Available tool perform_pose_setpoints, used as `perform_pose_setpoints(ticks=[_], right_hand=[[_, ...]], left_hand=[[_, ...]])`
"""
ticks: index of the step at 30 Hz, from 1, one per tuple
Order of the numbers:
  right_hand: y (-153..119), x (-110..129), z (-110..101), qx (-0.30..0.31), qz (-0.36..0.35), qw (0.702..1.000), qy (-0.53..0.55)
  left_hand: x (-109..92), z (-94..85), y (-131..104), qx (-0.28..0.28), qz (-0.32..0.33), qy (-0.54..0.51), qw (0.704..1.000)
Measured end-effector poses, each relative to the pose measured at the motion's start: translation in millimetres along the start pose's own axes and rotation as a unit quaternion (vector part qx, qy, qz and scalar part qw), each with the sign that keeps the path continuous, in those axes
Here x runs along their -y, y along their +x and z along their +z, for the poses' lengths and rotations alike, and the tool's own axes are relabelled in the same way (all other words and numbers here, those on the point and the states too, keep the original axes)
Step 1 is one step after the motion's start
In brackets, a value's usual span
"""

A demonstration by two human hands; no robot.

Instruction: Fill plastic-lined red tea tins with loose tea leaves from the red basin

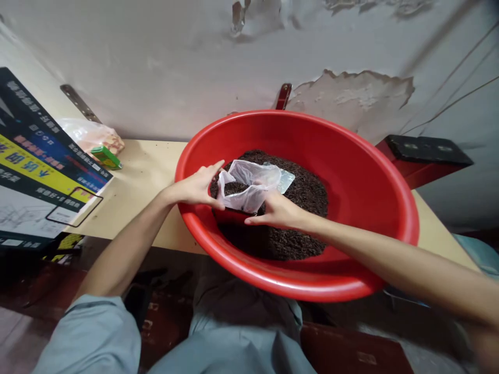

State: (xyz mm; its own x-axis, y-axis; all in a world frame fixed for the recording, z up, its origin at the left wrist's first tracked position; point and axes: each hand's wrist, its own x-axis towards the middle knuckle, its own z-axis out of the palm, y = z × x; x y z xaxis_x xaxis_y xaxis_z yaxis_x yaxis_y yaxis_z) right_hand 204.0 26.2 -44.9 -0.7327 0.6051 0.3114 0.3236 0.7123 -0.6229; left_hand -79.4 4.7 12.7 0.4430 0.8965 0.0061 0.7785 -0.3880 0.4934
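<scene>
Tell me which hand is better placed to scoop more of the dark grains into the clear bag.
Right, probably. The right hand rests low on the dark grains beside the clear bag, while the left hand grips the bag's mouth at the red basin wall.

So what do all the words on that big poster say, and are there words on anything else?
Poster: rows of yellow, white and orange print on dark blue and yellow bands, all too blurred and slanted to read.
Green box: no print that can be made out.
Red basin, clear plastic bag held by the left hand and right hand: no words showing.
Black-topped red block: no words showing.
</scene>
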Motion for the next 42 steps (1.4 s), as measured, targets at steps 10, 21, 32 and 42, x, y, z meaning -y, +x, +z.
perform_pose_setpoints(ticks=[10,21,32,42], right_hand=[[7,31,-45,-0.105,0.12,0.986,0.039],[-14,23,-104,-0.071,0.197,0.959,0.189],[35,13,-23,0.047,0.08,0.992,0.091],[64,26,0,0.004,0.097,0.994,0.05]], left_hand=[[-15,-22.6,9,-0.03,0.024,-0.123,0.992],[14,-49.0,-34,-0.097,-0.119,-0.189,0.97],[-25,-16.5,25,0.015,-0.005,-0.14,0.99],[-57,22.3,28,-0.145,0.149,0.023,0.978]])
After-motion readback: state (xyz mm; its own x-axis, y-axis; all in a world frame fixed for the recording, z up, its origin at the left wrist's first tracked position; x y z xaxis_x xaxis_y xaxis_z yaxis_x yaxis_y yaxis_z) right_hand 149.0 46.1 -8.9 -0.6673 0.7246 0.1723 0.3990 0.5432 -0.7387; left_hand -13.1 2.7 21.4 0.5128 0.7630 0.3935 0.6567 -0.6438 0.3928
